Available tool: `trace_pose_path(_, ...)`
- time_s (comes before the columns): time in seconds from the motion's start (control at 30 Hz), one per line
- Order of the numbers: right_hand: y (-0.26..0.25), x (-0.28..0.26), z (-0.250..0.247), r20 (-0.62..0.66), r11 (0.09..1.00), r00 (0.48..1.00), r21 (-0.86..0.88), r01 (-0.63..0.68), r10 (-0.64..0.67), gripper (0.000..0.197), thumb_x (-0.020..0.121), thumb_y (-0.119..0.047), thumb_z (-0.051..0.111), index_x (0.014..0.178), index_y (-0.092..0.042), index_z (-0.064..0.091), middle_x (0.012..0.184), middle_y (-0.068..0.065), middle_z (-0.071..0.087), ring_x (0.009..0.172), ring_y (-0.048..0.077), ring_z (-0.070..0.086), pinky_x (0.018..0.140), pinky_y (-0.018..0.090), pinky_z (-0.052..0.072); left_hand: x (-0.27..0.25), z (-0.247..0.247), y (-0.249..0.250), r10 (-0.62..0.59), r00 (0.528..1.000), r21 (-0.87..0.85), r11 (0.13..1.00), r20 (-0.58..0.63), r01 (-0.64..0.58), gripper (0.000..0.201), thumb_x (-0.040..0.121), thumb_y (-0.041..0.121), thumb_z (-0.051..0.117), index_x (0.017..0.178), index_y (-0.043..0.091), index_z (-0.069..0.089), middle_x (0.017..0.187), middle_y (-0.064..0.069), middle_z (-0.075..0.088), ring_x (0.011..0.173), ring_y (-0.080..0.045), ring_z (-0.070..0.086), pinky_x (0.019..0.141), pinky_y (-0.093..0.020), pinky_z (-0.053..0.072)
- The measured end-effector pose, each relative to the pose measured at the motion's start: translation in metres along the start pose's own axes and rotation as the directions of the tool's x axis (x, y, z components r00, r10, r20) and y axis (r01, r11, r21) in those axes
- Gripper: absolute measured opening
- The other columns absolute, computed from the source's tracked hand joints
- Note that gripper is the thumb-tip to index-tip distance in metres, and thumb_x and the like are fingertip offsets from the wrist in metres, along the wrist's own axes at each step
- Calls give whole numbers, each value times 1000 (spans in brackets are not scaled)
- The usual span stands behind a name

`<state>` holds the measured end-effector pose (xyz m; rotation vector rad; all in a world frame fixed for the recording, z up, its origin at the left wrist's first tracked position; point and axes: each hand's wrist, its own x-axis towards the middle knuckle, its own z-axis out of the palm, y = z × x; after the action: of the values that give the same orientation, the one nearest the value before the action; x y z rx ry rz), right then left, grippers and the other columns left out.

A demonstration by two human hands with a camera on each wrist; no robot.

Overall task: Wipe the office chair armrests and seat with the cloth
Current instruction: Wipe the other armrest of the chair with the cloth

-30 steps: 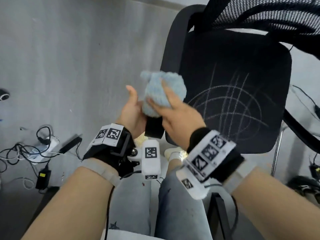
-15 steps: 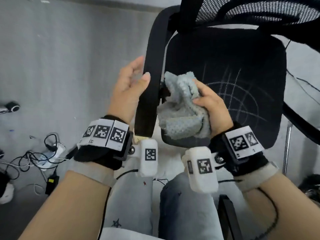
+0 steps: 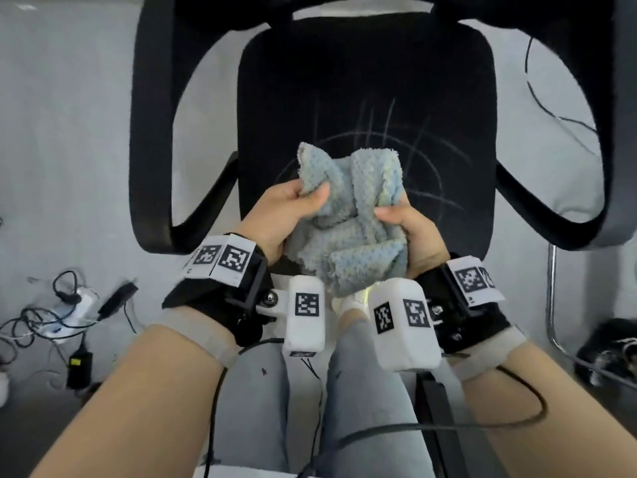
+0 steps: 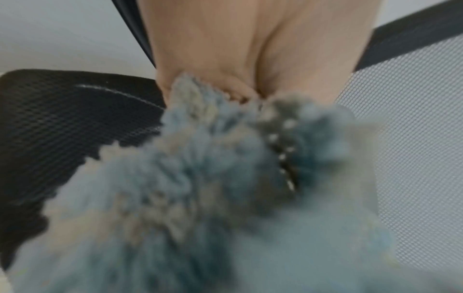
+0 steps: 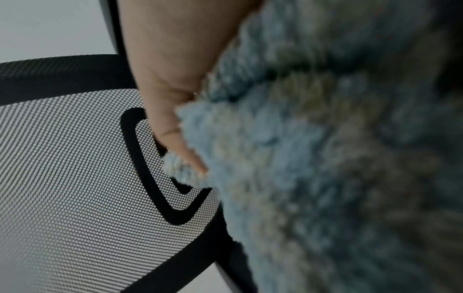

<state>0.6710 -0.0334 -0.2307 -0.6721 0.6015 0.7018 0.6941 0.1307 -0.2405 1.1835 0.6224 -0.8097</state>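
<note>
Both hands bunch a blue cloth above the front edge of a black office chair seat.

The pale grey floor [image 3: 69,139] fills the room around the office chair [image 3: 365,108], whose mesh seat [image 3: 344,98] carries faint chalky scribbles of arcs and crossing strokes, no readable writing. A curved black left armrest [image 3: 151,132] and right armrest [image 3: 593,188] flank the seat; a mesh backrest [image 5: 62,178] shows in the wrist views. By the floor's left edge lies a tangle of cables with a power strip [image 3: 76,305]. The fluffy cloth [image 3: 351,222] is crumpled, held just above the seat's front edge. The left hand [image 3: 286,215] pinches its left side with thumb over fingers; the right hand [image 3: 410,232] grips its right side. Wrist bands [image 3: 224,260] bear square black-and-white coded tags, with no legible text.
</note>
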Motion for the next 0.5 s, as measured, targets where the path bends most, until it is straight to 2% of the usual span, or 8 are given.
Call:
trace_pose_path(0.1, -8, -2, -19, -211, 977, 976, -214, 12, -59, 21, 93, -17, 45, 109, -27, 54, 107, 1, 64, 95, 18, 65, 79, 38, 56, 8, 12, -7, 43, 987, -41, 998, -153, -50, 12, 91, 17, 52, 93, 17, 64, 87, 3, 71, 84, -12, 69, 80, -33, 55)
trace_pose_path(0.2, -9, -4, -36, -341, 883, 921, -470, 6, -187, 18, 99, -20, 39, 95, -27, 55, 93, -8, 62, 77, -2, 63, 62, 16, 53, 13, 16, -13, 66, 981, -18, 997, -184, -70, 14, 92, 20, 50, 99, 20, 63, 101, 0, 68, 98, -18, 66, 87, -37, 53)
trace_pose_path(0.23, -8, -4, -40, -361, 859, 902, -512, 21, -237, 17, 98, -18, 40, 95, -24, 55, 91, -10, 60, 75, -4, 61, 59, 10, 51, 13, 15, -15, 74, 980, -6, 997, -184, -77, 15, 93, 20, 50, 100, 21, 63, 102, 0, 68, 97, -17, 66, 86, -37, 53)
trace_pose_path(0.27, -7, -5, -44, -366, 841, 888, -540, 41, -279, 15, 98, -17, 42, 96, -22, 55, 90, -10, 60, 78, -3, 59, 62, 7, 49, 13, 15, -16, 83, 980, 7, 997, -182, -83, 15, 93, 21, 50, 100, 21, 63, 102, 1, 68, 95, -15, 66, 85, -35, 54)
trace_pose_path(0.3, -5, -5, -47, -364, 833, 880, -549, 63, -306, 13, 97, -17, 44, 98, -21, 56, 92, -8, 61, 84, 2, 59, 72, 9, 50, 13, 15, -18, 89, 979, 24, 996, -184, -86, 15, 93, 22, 50, 100, 22, 63, 100, 2, 69, 93, -12, 67, 83, -32, 54)
trace_pose_path(0.37, 0, -4, -51, -340, 836, 886, -541, 91, -317, 10, 93, -22, 53, 98, -22, 61, 99, -2, 66, 96, 15, 63, 88, 28, 51, 13, 13, -22, 98, 976, 57, 994, -195, -88, 15, 93, 25, 49, 97, 24, 63, 95, 6, 70, 88, -8, 68, 80, -28, 54)
trace_pose_path(0.43, 4, -5, -52, -307, 820, 901, -565, 86, -306, 14, 85, -22, 64, 99, -22, 62, 102, 3, 68, 98, 20, 65, 87, 38, 53, 13, 10, -26, 90, 974, 96, 993, -208, -71, 17, 94, 29, 46, 93, 25, 63, 89, 9, 71, 85, -6, 68, 80, -26, 53)
trace_pose_path(0.5, 2, -4, -52, -308, 768, 876, -632, 104, -372, 21, 80, -16, 70, 99, -17, 62, 100, 6, 68, 95, 22, 66, 84, 42, 55, 13, 6, -31, 56, 973, 152, 988, -223, -22, 22, 95, 35, 42, 94, 27, 63, 92, 8, 70, 90, -10, 67, 82, -30, 53)
